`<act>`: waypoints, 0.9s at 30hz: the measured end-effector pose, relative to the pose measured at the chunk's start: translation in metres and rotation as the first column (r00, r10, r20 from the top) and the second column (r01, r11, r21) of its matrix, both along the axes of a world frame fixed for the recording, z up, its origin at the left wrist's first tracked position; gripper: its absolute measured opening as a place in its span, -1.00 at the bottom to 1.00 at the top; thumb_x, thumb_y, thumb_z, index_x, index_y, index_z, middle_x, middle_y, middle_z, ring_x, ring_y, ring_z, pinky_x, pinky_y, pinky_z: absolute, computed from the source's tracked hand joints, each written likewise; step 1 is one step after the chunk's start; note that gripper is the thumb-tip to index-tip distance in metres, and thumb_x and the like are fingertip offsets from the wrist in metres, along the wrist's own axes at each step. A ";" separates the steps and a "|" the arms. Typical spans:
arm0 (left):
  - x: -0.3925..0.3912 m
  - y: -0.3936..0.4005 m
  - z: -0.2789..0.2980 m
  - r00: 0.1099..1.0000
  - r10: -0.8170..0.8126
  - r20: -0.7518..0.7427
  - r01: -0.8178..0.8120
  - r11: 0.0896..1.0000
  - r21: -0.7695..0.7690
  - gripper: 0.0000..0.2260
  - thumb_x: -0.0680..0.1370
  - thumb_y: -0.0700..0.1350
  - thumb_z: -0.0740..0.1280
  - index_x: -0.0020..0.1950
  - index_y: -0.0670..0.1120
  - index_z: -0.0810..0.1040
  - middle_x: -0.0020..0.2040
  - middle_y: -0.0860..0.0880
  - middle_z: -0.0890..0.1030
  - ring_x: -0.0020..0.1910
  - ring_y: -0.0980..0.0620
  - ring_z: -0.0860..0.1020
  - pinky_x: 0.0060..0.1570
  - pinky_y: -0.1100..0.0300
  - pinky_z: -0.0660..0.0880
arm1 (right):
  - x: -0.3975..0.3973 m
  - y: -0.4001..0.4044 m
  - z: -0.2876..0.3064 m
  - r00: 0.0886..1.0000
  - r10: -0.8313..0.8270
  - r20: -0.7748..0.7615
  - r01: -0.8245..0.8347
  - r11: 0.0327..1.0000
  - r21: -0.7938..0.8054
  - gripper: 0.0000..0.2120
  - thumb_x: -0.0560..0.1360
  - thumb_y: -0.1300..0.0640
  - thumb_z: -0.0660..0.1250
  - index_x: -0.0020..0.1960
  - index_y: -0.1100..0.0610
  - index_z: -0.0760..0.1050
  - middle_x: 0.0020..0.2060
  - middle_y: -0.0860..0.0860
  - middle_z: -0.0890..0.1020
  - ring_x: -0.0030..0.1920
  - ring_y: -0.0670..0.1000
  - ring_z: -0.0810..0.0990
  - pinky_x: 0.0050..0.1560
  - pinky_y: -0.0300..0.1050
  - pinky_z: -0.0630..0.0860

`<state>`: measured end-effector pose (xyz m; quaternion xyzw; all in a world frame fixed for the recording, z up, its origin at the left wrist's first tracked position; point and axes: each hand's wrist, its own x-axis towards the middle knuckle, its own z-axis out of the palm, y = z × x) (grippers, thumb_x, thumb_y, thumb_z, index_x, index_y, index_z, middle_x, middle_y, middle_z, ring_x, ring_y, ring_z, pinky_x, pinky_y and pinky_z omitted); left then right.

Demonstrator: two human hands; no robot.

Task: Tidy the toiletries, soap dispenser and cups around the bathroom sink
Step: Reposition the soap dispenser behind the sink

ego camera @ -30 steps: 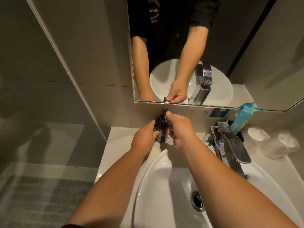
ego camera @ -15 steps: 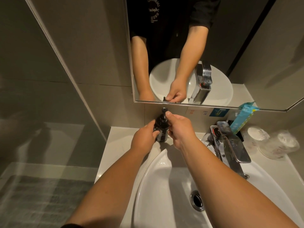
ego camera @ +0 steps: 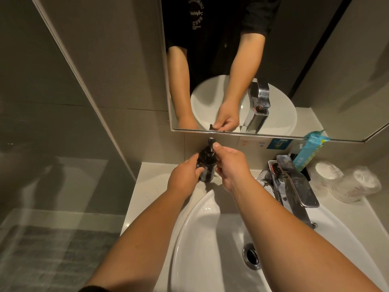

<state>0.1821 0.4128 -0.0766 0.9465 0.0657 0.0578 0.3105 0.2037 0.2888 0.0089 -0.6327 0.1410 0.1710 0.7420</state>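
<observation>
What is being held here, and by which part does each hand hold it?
The dark soap dispenser: left hand around its body, right hand at the pump neck.

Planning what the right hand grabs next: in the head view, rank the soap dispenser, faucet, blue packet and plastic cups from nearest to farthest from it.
1. Soap dispenser: held, by the right hand.
2. Faucet: right of the hand.
3. Blue packet: behind the faucet, against the wall.
4. Plastic cups: far right on the counter.

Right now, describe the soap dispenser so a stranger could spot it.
Start at the white sink and go to the counter behind its left rim, under the mirror. The soap dispenser stands there between both hands: the only dark pump bottle.
</observation>
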 end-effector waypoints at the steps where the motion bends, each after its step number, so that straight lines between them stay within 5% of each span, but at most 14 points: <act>1: 0.000 0.000 0.001 1.000 -0.001 -0.006 0.001 1.000 0.005 -0.60 0.60 -0.01 0.23 0.43 0.01 0.31 0.17 -0.08 0.59 0.07 -0.11 0.56 -0.03 0.05 0.50 | 0.000 -0.001 0.000 1.000 -0.001 0.004 0.001 1.000 -0.003 -0.86 0.53 0.04 0.32 -0.13 0.09 0.57 -0.54 -0.16 0.58 -0.56 -0.23 0.51 -0.55 -0.36 0.39; 6: -0.002 -0.001 0.005 1.000 0.001 -0.030 0.000 1.000 0.023 -0.63 0.60 0.00 0.23 0.40 0.01 0.32 0.16 -0.07 0.59 0.04 -0.10 0.56 -0.08 0.05 0.51 | -0.001 -0.004 -0.001 0.997 -0.044 0.064 0.051 0.994 -0.099 -0.84 0.52 0.02 0.34 -0.17 0.08 0.60 -0.47 -0.17 0.61 -0.39 -0.19 0.54 -0.34 -0.23 0.39; 12: -0.012 0.004 0.019 0.997 0.000 -0.084 0.008 0.995 0.098 -0.54 0.61 0.04 0.21 0.47 -0.05 0.23 0.31 -0.11 0.50 0.17 -0.14 0.51 0.00 0.02 0.47 | -0.002 -0.017 -0.003 0.905 0.112 0.410 0.154 0.812 -0.562 -0.65 0.54 0.03 0.29 -0.40 0.10 0.47 -0.50 -0.08 0.47 -0.40 -0.07 0.42 -0.33 -0.17 0.33; 16: -0.030 0.009 0.039 0.996 -0.045 -0.077 0.062 0.968 0.242 -0.57 0.61 0.04 0.21 0.43 -0.09 0.28 0.35 -0.10 0.46 0.24 -0.13 0.46 0.11 0.04 0.41 | -0.019 -0.024 -0.002 0.802 0.447 0.397 0.166 0.471 -0.866 -0.75 0.58 0.01 0.21 -0.04 0.10 0.61 -0.08 0.06 0.58 -0.06 0.09 0.53 -0.14 -0.09 0.41; 20: -0.065 0.008 0.051 0.988 -0.127 -0.088 0.152 0.900 0.409 -0.55 0.62 0.07 0.14 0.45 -0.10 0.25 0.44 -0.08 0.36 0.40 -0.06 0.30 0.38 0.09 0.16 | -0.051 -0.036 -0.006 0.650 0.726 0.224 0.149 0.167 -0.975 -0.59 0.55 -0.05 0.19 0.32 0.12 0.43 0.29 0.09 0.46 0.30 0.12 0.38 0.29 0.00 0.34; 27: -0.127 -0.008 0.064 0.962 -0.179 -0.205 0.266 0.781 0.565 -0.44 0.61 0.14 0.04 0.52 -0.14 0.11 0.53 -0.12 0.19 0.51 -0.11 0.09 0.49 -0.02 -0.03 | -0.108 -0.052 -0.013 0.552 0.833 0.046 0.067 0.010 -0.998 -0.30 0.54 -0.21 0.12 0.53 0.17 0.06 0.53 0.13 0.15 0.53 0.14 0.04 0.52 0.07 0.03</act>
